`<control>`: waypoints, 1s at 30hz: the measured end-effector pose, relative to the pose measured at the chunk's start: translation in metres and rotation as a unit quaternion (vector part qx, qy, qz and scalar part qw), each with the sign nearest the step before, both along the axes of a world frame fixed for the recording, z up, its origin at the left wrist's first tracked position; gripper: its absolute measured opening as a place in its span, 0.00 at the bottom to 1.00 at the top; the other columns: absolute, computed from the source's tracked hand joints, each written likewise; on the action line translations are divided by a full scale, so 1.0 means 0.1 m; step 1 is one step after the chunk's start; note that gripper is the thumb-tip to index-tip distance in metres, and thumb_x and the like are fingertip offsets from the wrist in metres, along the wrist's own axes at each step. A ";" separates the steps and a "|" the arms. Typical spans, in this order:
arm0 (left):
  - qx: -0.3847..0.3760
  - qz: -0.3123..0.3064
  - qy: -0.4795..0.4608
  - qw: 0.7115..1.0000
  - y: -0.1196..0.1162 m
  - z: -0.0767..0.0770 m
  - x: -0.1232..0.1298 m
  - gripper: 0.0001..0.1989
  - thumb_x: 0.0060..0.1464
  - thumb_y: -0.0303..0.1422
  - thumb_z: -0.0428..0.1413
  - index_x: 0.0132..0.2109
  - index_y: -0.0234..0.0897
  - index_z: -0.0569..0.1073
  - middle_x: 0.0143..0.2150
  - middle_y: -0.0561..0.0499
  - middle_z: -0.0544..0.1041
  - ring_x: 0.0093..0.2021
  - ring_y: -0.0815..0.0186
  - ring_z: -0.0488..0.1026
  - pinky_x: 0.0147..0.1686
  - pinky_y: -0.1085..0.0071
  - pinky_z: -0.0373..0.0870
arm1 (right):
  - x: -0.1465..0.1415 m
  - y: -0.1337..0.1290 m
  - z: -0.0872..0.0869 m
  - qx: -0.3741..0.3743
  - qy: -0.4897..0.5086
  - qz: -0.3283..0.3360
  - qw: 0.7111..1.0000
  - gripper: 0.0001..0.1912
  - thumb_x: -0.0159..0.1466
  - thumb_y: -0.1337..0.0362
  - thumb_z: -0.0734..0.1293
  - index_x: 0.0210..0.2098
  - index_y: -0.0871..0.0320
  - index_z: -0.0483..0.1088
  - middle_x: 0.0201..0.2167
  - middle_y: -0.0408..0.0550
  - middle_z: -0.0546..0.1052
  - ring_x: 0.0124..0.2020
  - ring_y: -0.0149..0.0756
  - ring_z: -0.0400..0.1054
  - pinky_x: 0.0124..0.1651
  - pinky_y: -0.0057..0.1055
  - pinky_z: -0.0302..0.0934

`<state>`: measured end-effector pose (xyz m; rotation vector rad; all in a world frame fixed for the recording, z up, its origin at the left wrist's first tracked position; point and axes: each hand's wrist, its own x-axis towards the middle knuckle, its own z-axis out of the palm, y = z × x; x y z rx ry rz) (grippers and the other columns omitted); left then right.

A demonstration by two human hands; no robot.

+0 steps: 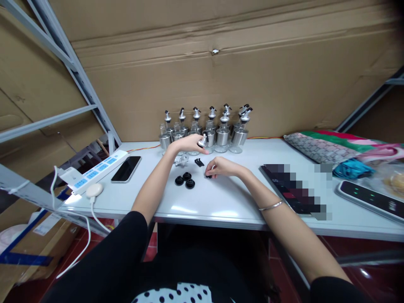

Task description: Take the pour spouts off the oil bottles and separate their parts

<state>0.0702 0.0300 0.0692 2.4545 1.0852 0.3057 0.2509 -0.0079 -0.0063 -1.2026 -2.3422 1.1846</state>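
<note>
My left hand [191, 143] holds a silver pourer top [202, 142] between thumb and fingers, in front of the bottles. To its right and nearer me, my right hand [219, 167] pinches a small black part [208, 176] at the table surface. Several round black stoppers [190, 183] lie left of my right hand. Small black pieces [199, 162] rest between the hands, and some clear plastic pieces [183, 160] sit beneath my left forearm. Behind stand glass bottles with metal sleeves [222, 136], several topped with silver and black pourers [212, 112].
On the left of the white table [233, 202] are a phone [126, 169], a power strip [97, 170] and a white round charger [94, 190]. A dark tablet-like device [288, 189], a white-edged device [372, 198] and colourful fabric [341, 147] are on the right. Cardboard [189, 75] stands behind.
</note>
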 end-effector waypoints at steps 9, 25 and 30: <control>-0.007 0.001 0.017 1.000 0.00 0.00 0.01 0.19 0.41 0.45 0.60 0.32 0.33 0.68 0.32 0.51 0.72 0.35 0.65 0.67 0.35 0.71 0.60 | -0.01 0.02 -0.04 -0.079 0.055 -0.024 0.995 0.10 0.48 0.62 0.73 0.25 0.63 0.75 0.20 0.45 0.75 0.23 0.31 0.71 0.29 0.28 0.69; 0.007 -0.006 0.030 1.000 0.00 0.00 0.00 0.19 0.42 0.45 0.58 0.32 0.33 0.67 0.33 0.52 0.72 0.35 0.66 0.67 0.33 0.72 0.59 | 0.06 0.02 0.02 -0.098 0.029 -0.010 0.995 0.15 0.44 0.58 0.75 0.27 0.63 0.76 0.22 0.45 0.76 0.25 0.30 0.70 0.32 0.28 0.68; 0.007 -0.013 0.032 0.999 0.03 -0.02 -0.01 0.19 0.42 0.45 0.59 0.32 0.34 0.67 0.33 0.51 0.72 0.35 0.66 0.67 0.34 0.72 0.59 | 0.08 0.03 0.01 -0.090 0.026 -0.006 0.996 0.14 0.46 0.60 0.73 0.29 0.64 0.76 0.23 0.47 0.76 0.26 0.31 0.70 0.32 0.29 0.68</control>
